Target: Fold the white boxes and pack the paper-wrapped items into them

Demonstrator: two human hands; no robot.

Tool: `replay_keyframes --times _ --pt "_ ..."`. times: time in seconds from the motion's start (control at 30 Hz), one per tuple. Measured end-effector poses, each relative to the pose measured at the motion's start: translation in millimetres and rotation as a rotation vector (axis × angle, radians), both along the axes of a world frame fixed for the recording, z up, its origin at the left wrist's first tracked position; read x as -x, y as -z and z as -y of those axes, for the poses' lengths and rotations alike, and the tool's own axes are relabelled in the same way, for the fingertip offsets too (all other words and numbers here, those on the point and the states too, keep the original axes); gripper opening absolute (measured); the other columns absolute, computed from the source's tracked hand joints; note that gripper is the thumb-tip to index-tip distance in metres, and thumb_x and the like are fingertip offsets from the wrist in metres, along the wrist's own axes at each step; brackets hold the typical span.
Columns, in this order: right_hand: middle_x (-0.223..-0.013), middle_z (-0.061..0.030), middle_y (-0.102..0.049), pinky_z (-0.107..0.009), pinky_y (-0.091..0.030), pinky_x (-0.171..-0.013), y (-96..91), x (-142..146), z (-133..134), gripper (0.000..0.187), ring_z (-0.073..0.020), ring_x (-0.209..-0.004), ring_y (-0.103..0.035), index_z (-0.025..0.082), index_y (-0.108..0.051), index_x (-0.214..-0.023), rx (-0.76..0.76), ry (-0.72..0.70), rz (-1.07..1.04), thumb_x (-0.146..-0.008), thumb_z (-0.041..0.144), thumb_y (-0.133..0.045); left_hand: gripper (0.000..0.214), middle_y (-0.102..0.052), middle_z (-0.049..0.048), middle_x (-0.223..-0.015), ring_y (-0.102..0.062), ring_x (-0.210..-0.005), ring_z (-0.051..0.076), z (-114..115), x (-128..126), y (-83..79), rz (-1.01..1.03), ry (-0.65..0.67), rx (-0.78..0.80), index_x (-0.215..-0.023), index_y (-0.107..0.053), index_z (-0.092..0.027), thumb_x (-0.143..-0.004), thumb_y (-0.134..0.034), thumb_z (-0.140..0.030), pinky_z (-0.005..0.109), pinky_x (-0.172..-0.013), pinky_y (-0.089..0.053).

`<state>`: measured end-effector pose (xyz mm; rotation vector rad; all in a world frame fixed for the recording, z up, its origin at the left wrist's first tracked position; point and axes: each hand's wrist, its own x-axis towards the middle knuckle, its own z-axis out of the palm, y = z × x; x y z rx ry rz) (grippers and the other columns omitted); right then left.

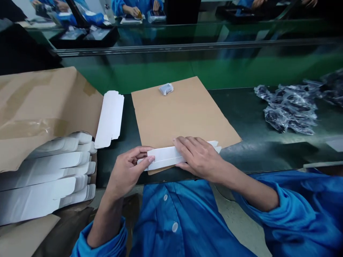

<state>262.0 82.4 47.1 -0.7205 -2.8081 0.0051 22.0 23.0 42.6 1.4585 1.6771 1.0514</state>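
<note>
A narrow white folding carton (pixel 164 158) lies across the front edge of a brown cardboard sheet (pixel 177 114). My left hand (pixel 130 167) pinches the carton's left end between thumb and fingers. Over its right part rests my right hand (pixel 199 157), fingers on top and thumb along the near side, gripping it. Flaps stick out past the right hand at the carton's far right end. Near the back of the sheet sits a small bagged item (pixel 166 89); what is in the bag is not clear.
A flat white carton blank (pixel 109 117) lies left of the sheet. Beside it, a large cardboard box (pixel 48 103) holds several stacked white cartons (pixel 53 178). Plastic-bagged dark items (pixel 292 103) are piled on the right. Beyond the green ledge, other people's hands (pixel 134 12) are at work.
</note>
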Motion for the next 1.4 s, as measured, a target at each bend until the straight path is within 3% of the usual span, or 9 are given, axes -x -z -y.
replay_keyframes --times 0.17,0.3,0.6,0.9,1.03,1.17,1.27,1.33,1.4 --pt "-0.126 -0.0237 -0.065 -0.047 -0.055 -0.090 3.3 -7 -9 0.054 -0.0332 -0.111 -0.063 0.001 -0.052 -0.133 -0.028 -0.097 -0.160 -0.095 0.039 -0.055 0.012 -0.078 -0.0006 -0.080 -0.068 -0.061 0.011 4 7 -6.0 -0.242 0.058 -0.255 -0.091 -0.079 -0.025 -0.085 -0.070 -0.029 0.019 -0.060 -0.054" --pt "-0.120 -0.0218 -0.069 -0.045 -0.057 -0.087 -2.2 -10 -9 0.051 -0.0307 -0.105 -0.067 0.004 -0.053 -0.133 0.004 -0.114 -0.166 -0.095 0.038 -0.054 0.011 -0.078 -0.0003 -0.080 -0.066 -0.059 0.010 2 5 -2.8 -0.243 0.024 -0.288 -0.089 -0.080 -0.026 -0.085 -0.070 -0.029 0.019 -0.056 -0.053" --pt "-0.135 -0.0192 -0.062 -0.048 -0.051 -0.100 -6.2 -18 -17 0.074 -0.0302 -0.124 -0.059 0.011 -0.038 -0.150 0.184 -0.153 -0.222 -0.091 0.047 -0.063 0.025 -0.074 0.0047 -0.067 -0.066 -0.050 0.015 7 4 -3.3 0.343 0.097 0.126 -0.092 -0.078 -0.017 -0.076 -0.077 -0.037 0.020 -0.041 -0.050" --pt "-0.111 -0.0240 -0.072 -0.046 -0.060 -0.082 -5.1 -16 -2 0.034 -0.0329 -0.101 -0.070 0.002 -0.061 -0.123 -0.098 -0.147 -0.114 -0.096 0.022 -0.052 0.015 -0.079 -0.0003 -0.086 -0.075 -0.080 0.015 1 -1 -1.6 -0.122 0.071 -0.117 -0.082 -0.076 -0.023 -0.083 -0.064 -0.015 0.022 -0.069 -0.059" --pt "-0.112 -0.0200 -0.073 -0.043 -0.061 -0.080 -1.9 -17 -11 0.037 -0.0301 -0.097 -0.072 0.007 -0.057 -0.128 -0.115 0.124 -0.217 -0.096 0.025 -0.055 0.040 -0.074 0.0055 -0.119 -0.075 -0.092 0.020 9 -2 -2.9 0.161 -0.089 -0.246 -0.129 -0.061 -0.027 -0.090 -0.064 -0.030 0.032 -0.075 -0.064" --pt "-0.110 -0.0218 -0.073 -0.045 -0.061 -0.078 14.2 4 -3 0.048 -0.0335 -0.094 -0.072 0.007 -0.052 -0.136 -0.192 0.393 -0.350 -0.095 0.031 -0.057 0.067 -0.058 0.0147 -0.143 -0.063 -0.124 0.029 15 -47 11.3 0.297 -0.116 -0.409 -0.152 -0.034 -0.026 -0.094 -0.052 -0.056 0.046 -0.099 -0.057" --pt "-0.127 -0.0280 -0.065 -0.048 -0.060 -0.089 18.0 23 17 0.057 -0.0376 -0.111 -0.067 0.000 -0.042 -0.144 0.006 0.202 -0.331 -0.095 0.027 -0.054 0.090 -0.037 0.0200 -0.157 -0.052 -0.136 0.031 4 -73 23.1 0.193 -0.224 -0.338 -0.159 -0.008 -0.025 -0.091 -0.058 -0.056 0.043 -0.101 -0.054" --pt "-0.138 -0.0251 -0.058 -0.047 -0.058 -0.097 10.3 29 23 0.066 -0.0357 -0.123 -0.061 0.003 -0.039 -0.147 0.281 0.066 -0.319 -0.093 0.036 -0.060 0.087 -0.036 0.0180 -0.158 -0.049 -0.138 0.031 -5 -73 25.5 0.075 -0.355 -0.308 -0.156 -0.018 -0.025 -0.087 -0.066 -0.048 0.041 -0.103 -0.051" --pt "-0.134 -0.0177 -0.062 -0.043 -0.059 -0.094 -2.2 28 17 0.070 -0.0297 -0.116 -0.064 0.012 -0.043 -0.147 0.516 0.087 -0.425 -0.090 0.046 -0.065 0.079 -0.042 0.0146 -0.153 -0.049 -0.136 0.031 -10 -64 23.7 -0.003 -0.311 -0.296 -0.150 -0.034 -0.025 -0.083 -0.072 -0.044 0.040 -0.106 -0.049"
